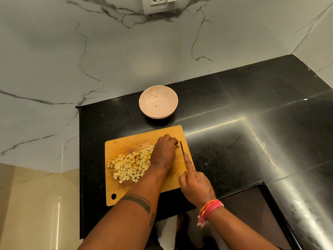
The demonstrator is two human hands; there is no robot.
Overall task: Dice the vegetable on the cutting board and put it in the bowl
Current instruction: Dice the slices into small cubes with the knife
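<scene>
You have one view only, from a wide-angle camera worn on the head, looking forward and steeply down over both forearms onto the black counter (225, 109). It sits close above the cutting board (129, 139), which lies low and left of centre, with the bowl (158, 115) just beyond it and the marble wall (72, 51) filling the upper half. The wide lens bends the counter edges, and the floor (36, 204) shows at lower left.

The bowl (158, 101) was pale pink, the board (129, 141) orange-brown, the diced pieces (130, 164) pale yellow, the counter (234, 109) black, the wall (72, 51) grey-veined white marble.
</scene>
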